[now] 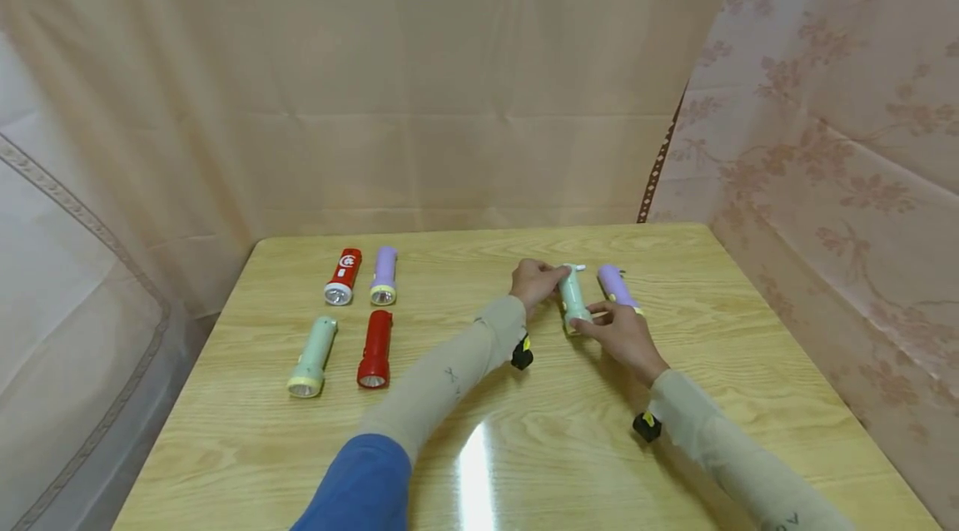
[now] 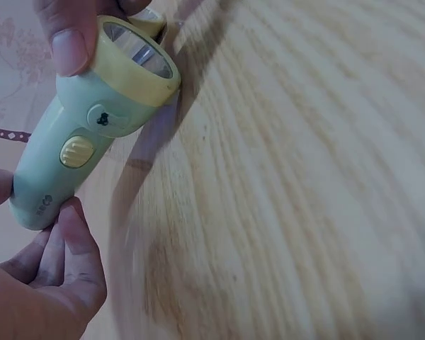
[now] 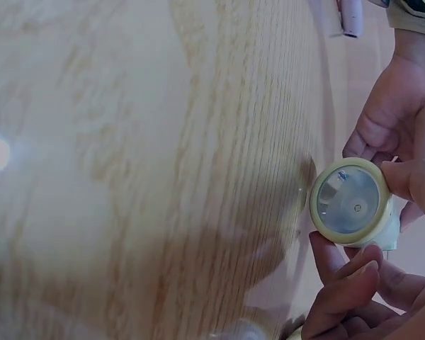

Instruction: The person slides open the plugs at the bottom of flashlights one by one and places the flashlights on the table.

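A mint-green flashlight [image 1: 572, 290] with a pale yellow head ring is held between both hands on the right half of the table. My left hand [image 1: 535, 281] pinches its tail end, thumb and fingers on either side, as the left wrist view also shows along with the yellow switch [image 2: 77, 151]. My right hand [image 1: 623, 334] grips the head end, its thumb and fingers around the lens rim [image 3: 348, 201]. At the tail, a small white part [image 1: 579, 267] juts out. Just right of it lies a purple flashlight [image 1: 614, 283], its head partly behind my right hand.
On the table's left side lie a red-and-white flashlight [image 1: 345, 271], a purple one [image 1: 385, 271], a mint-green one [image 1: 315, 352] and a red one [image 1: 375, 345], lenses toward me. Curtains [image 1: 464, 98] hang behind the wooden table [image 1: 247, 448] and at both sides.
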`<state>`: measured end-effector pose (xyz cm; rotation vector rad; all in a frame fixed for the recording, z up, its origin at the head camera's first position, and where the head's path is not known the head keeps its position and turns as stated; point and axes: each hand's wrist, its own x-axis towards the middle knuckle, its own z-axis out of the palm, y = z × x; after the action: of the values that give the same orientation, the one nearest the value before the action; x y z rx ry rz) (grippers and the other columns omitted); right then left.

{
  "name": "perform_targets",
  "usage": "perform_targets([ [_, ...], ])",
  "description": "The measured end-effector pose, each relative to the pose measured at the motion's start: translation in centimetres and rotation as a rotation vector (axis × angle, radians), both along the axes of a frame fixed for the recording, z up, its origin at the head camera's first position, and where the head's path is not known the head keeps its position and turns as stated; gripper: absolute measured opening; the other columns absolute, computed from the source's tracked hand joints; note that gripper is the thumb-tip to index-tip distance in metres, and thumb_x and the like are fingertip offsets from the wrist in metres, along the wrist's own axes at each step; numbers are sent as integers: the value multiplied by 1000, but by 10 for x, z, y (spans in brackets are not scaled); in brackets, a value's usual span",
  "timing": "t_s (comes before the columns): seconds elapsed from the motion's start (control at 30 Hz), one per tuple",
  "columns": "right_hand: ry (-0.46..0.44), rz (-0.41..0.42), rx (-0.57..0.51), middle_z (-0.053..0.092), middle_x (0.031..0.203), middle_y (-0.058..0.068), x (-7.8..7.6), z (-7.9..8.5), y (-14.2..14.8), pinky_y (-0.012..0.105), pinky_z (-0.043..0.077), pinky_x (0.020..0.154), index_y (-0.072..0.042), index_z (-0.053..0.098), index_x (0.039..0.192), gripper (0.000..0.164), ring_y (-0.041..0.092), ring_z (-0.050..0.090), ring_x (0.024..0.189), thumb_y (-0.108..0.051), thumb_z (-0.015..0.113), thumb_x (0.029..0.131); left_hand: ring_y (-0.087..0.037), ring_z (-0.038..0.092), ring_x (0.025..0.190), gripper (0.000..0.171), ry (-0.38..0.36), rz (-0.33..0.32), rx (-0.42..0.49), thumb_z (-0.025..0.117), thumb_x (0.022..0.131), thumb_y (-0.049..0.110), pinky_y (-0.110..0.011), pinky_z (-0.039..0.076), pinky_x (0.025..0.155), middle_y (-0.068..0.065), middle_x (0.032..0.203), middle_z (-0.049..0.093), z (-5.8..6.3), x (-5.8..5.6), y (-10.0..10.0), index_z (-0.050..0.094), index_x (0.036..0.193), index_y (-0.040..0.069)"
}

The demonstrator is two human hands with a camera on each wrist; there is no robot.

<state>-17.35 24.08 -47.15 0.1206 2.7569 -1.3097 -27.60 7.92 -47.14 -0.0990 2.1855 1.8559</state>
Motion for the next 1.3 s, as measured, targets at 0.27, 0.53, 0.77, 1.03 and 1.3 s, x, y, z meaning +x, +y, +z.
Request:
perform_targets([
  [0.27,38,-20,43,73,109,16,-4,-3,3,31,53,69,-2,69,125,55,25,68,94,-45,78,91,-27,72,87,26,-2,1,-8,78,94,28,-40,60,78,-6,85,72,-1,-5,6,74,100,3],
  [0.53,82,-34,101,76,103,15,-3,1,0,32,55,66,0,72,120,51,26,71,89,-42,79,91,-20,67,77,25,18,25,-54,79,93,29,-34,58,70,-3,83,69,-8,-9,8,74,92,5],
  [0.77,68,-48,144,75,103,16,-3,3,1,32,53,63,-1,73,117,49,22,69,83,-42,78,91,-16,65,70,23,5,4,-97,78,94,28,-29,54,64,-4,78,69,-10,-12,11,75,93,5],
  [1.03,61,-41,172,75,105,14,-3,3,2,34,52,67,-1,74,117,48,23,67,85,-43,77,92,-16,63,67,23,25,-42,-161,76,96,26,-30,54,63,-5,77,68,-9,-11,11,74,94,3],
  [1.3,49,-36,173,75,107,18,-3,6,4,34,53,66,1,73,119,50,25,69,87,-42,75,94,-17,62,67,24,39,-80,-241,75,96,26,-29,51,61,-6,76,69,-5,-7,13,73,86,5],
])
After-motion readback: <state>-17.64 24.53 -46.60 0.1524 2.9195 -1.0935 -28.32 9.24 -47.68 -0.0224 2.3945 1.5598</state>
